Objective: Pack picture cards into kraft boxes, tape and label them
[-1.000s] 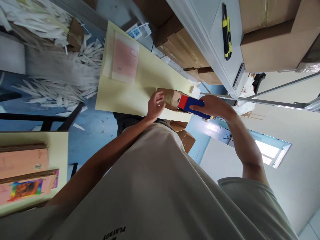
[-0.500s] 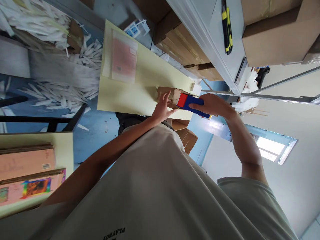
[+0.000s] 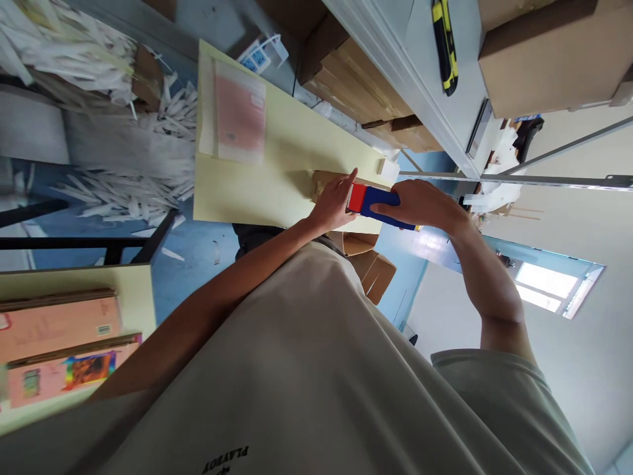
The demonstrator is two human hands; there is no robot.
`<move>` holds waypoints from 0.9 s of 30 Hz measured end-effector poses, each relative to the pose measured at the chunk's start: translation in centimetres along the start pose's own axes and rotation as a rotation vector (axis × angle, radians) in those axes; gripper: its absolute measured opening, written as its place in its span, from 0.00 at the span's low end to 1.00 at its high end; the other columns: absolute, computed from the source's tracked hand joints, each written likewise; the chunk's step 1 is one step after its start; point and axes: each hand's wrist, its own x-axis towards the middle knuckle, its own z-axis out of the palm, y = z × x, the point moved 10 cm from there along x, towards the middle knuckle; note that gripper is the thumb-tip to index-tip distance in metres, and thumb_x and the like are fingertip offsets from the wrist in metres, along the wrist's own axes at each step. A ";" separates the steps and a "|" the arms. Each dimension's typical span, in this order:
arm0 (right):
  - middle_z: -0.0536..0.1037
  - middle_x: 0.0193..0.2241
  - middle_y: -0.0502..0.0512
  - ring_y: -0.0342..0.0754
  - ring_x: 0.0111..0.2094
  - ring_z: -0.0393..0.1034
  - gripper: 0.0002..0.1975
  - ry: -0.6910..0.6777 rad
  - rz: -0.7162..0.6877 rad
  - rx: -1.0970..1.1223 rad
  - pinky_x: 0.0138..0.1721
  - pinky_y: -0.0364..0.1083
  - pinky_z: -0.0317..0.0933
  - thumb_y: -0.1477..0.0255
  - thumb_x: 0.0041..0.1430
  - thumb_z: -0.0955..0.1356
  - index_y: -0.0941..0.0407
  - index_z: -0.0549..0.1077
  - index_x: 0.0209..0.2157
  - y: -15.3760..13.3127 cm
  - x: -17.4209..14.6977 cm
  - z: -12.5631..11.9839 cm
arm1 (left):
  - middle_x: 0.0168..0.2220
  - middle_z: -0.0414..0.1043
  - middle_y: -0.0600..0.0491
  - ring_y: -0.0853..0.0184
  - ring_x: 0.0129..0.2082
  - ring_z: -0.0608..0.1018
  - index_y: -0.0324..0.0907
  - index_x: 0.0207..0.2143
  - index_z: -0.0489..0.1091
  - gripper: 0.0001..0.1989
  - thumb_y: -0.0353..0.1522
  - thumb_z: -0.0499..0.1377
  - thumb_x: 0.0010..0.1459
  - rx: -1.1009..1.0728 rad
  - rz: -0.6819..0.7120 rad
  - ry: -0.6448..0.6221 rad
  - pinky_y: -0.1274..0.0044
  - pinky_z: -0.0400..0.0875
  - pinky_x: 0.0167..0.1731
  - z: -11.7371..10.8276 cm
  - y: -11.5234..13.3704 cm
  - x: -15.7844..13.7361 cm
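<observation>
A small brown cardboard box (image 3: 321, 181) lies on the pale yellow tabletop (image 3: 297, 142), partly hidden by my hands. My left hand (image 3: 332, 206) is on the box, gripping its end, with one finger sticking up beside the red end of a blue-and-red tool that looks like a tape dispenser (image 3: 378, 201). Wrapped round the blue body of this dispenser is my right hand (image 3: 420, 203). The red end is against or just over the box; whether tape comes from it is hidden.
A pink sheet in a clear sleeve (image 3: 241, 112) lies at the table's left end. A yellow-black utility knife (image 3: 445, 49) is on the grey shelf. Nearby are a power strip (image 3: 260, 56), large cartons (image 3: 361, 82), an open carton (image 3: 370, 264) below and paper strips (image 3: 133, 194).
My left hand has slid right along the box, up to the dispenser's red end, and its fingers have drawn together. The dispenser has stayed almost in place, and the view has shifted slightly.
</observation>
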 end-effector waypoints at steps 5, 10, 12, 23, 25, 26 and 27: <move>0.83 0.31 0.65 0.63 0.39 0.81 0.34 0.010 -0.025 -0.019 0.45 0.57 0.69 0.38 0.77 0.67 0.56 0.84 0.44 0.4 0.7 0.6 | 0.61 0.82 0.36 0.44 0.68 0.77 0.34 0.90 0.40 0.57 0.34 0.69 0.71 0.043 -0.076 0.046 0.52 0.70 0.74 -0.1 -2.3 -0.4; 0.84 0.29 0.66 0.62 0.38 0.82 0.37 -0.004 -0.021 0.039 0.44 0.56 0.71 0.37 0.78 0.66 0.57 0.85 0.42 2.9 1.8 2.1 | 0.55 0.84 0.42 0.48 0.62 0.78 0.36 0.91 0.36 0.60 0.28 0.66 0.67 0.062 -0.090 0.057 0.56 0.72 0.71 -1.1 -3.5 -0.1; 0.84 0.29 0.65 0.61 0.37 0.82 0.37 -0.024 -0.007 0.069 0.43 0.55 0.71 0.36 0.77 0.67 0.58 0.86 0.42 4.2 2.5 2.9 | 0.55 0.84 0.42 0.48 0.61 0.78 0.36 0.91 0.34 0.61 0.29 0.66 0.67 0.056 -0.100 0.030 0.56 0.73 0.70 -1.1 -3.8 0.0; 0.88 0.34 0.69 0.64 0.42 0.86 0.40 -0.064 -0.047 0.156 0.44 0.55 0.75 0.33 0.69 0.74 0.60 0.88 0.46 7.1 10.0 7.7 | 0.61 0.86 0.42 0.52 0.61 0.83 0.46 0.92 0.40 0.57 0.38 0.69 0.73 0.014 -0.222 0.051 0.57 0.79 0.72 -2.2 -3.5 -1.3; 0.89 0.35 0.70 0.65 0.43 0.86 0.41 -0.054 -0.094 0.179 0.45 0.56 0.76 0.32 0.66 0.76 0.61 0.88 0.48 7.0 11.1 8.2 | 0.68 0.83 0.41 0.54 0.61 0.85 0.49 0.91 0.41 0.56 0.40 0.70 0.74 0.052 -0.257 0.073 0.60 0.81 0.70 -2.5 -3.3 -2.0; 0.89 0.36 0.71 0.66 0.44 0.86 0.42 -0.044 -0.116 0.188 0.46 0.57 0.76 0.32 0.65 0.77 0.61 0.88 0.48 7.0 11.5 8.4 | 0.72 0.80 0.40 0.55 0.61 0.85 0.51 0.91 0.41 0.56 0.42 0.70 0.74 0.070 -0.276 0.087 0.61 0.83 0.69 -2.6 -3.3 -2.4; 0.89 0.36 0.72 0.67 0.44 0.86 0.41 -0.031 -0.134 0.195 0.46 0.57 0.76 0.33 0.65 0.77 0.61 0.87 0.49 7.1 11.8 8.6 | 0.75 0.77 0.39 0.55 0.61 0.86 0.52 0.91 0.43 0.56 0.44 0.71 0.74 0.087 -0.297 0.103 0.62 0.84 0.67 -2.7 -3.4 -2.7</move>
